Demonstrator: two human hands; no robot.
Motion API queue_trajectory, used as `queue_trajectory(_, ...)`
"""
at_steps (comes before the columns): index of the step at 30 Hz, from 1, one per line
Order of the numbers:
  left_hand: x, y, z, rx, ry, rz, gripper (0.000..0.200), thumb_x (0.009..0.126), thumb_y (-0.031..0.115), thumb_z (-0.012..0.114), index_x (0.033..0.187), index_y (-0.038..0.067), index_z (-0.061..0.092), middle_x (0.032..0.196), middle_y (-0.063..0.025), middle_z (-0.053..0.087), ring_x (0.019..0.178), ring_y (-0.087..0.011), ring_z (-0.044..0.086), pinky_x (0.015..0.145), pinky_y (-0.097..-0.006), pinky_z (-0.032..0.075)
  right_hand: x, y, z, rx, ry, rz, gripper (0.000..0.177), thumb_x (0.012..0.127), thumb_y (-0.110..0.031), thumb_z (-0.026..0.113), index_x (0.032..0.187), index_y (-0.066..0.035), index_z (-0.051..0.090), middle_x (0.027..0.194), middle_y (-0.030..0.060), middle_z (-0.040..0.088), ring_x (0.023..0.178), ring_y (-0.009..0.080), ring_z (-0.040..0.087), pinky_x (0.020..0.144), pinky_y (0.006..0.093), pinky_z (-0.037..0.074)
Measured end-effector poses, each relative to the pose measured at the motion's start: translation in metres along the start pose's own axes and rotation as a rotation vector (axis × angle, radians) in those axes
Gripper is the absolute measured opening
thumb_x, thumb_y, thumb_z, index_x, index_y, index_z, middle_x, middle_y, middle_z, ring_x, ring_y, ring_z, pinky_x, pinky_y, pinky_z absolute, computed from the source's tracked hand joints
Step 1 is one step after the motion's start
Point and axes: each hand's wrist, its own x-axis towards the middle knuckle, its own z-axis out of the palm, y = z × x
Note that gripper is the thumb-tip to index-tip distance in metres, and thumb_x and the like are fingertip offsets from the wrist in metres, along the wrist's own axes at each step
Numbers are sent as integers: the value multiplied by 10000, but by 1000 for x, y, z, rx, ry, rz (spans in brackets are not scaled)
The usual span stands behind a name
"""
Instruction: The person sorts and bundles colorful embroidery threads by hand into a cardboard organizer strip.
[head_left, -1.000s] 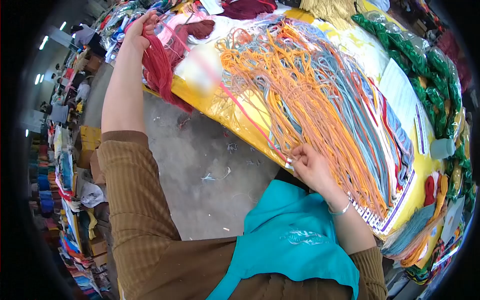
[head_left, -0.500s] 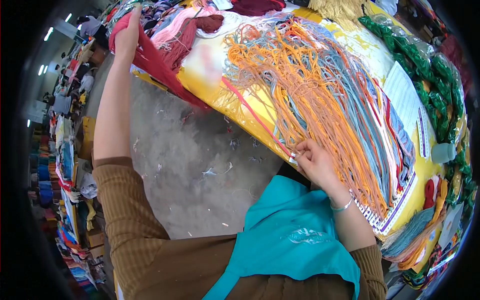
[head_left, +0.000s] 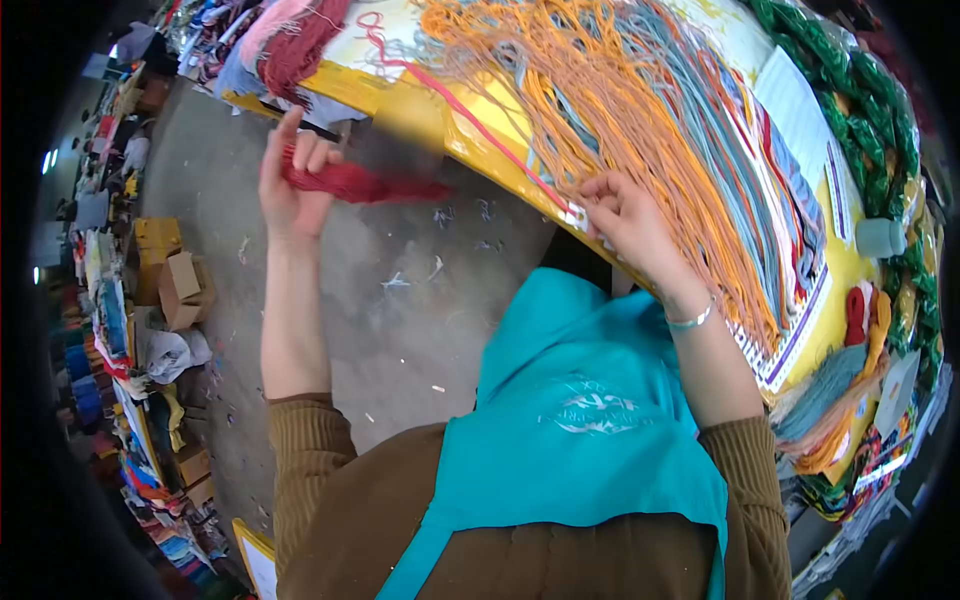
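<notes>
While the left hand (head_left: 300, 185) holds red yarn (head_left: 370, 187) beside the table (head_left: 345, 85), the right hand (head_left: 628, 220) is narrow at its edge, by a pink strand (head_left: 484, 128)

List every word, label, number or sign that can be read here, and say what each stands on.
No text reads clearly.
Teal apron: white printed logo, lettering too blurred to read.
White sheet: any print too faint to read.
Purple-edged card at the strands' ends: black marks, too small to read.
</notes>
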Motion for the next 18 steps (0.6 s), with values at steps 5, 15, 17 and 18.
queue_trajectory(5,-28,-94,56,-319,-136,-250,137,994,185,529,1083,111,602,558,93,298,447,-19,302,524,-226,311,-4,3,0,-21,32,-49,144,864,-99,618,982,-19,600,698,35,636,641,106,614,580,278,473)
queue_trajectory(15,-18,-213,90,965,84,-175,112,855,91,693,899,-2,650,694,17,592,640,-52,547,570,-243,451,-16,8,13,-324,149,-228,179,776,-124,683,930,-66,615,658,68,613,595,229,610,579,360,495)
queue_trajectory(17,-16,-208,99,1175,70,-180,105,852,94,688,886,0,654,687,7,596,638,-47,549,573,-239,454,-16,9,13,-347,148,-229,185,778,-132,684,937,-68,615,661,69,616,602,232,617,580,363,497)
queue_trajectory(18,-16,-209,96,1186,58,-189,102,853,92,683,885,0,654,680,1,596,631,-49,549,570,-241,456,-17,8,13,-348,146,-223,187,779,-133,682,941,-68,615,665,70,619,608,235,621,583,365,499)
